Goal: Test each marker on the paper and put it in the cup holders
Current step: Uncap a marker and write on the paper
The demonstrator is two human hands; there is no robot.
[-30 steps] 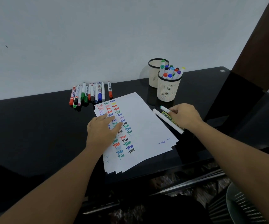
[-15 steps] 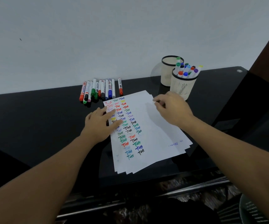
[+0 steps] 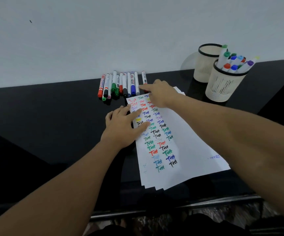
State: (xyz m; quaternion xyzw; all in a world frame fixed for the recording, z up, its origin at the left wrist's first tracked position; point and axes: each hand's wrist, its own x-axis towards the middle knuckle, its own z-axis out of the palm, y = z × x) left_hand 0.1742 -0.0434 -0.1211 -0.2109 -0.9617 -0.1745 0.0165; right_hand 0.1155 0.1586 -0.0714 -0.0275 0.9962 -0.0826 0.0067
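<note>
On the desk [image 3: 52, 116], head view: paper [image 3: 189, 142] lies at centre, a fanned stack, its top sheet covered in coloured "Test" marks. Left hand [image 3: 122, 128] rests flat on the sheet's 9 o'clock edge, grip relaxed, fingers straight, holding nothing. Right hand [image 3: 160, 92] reaches to 12 o'clock of the paper, index finger extended toward the markers [image 3: 120, 86]; whether it touches one cannot be told, and it grasps nothing visible. Those markers lie in a row at 11 o'clock of the paper, against the wall [image 3: 103, 31]. Two cups stand at 2 o'clock: the near cup [image 3: 223, 87] holds capped markers upright; the far cup [image 3: 204, 65] sits just behind it, contents not visible.
</note>
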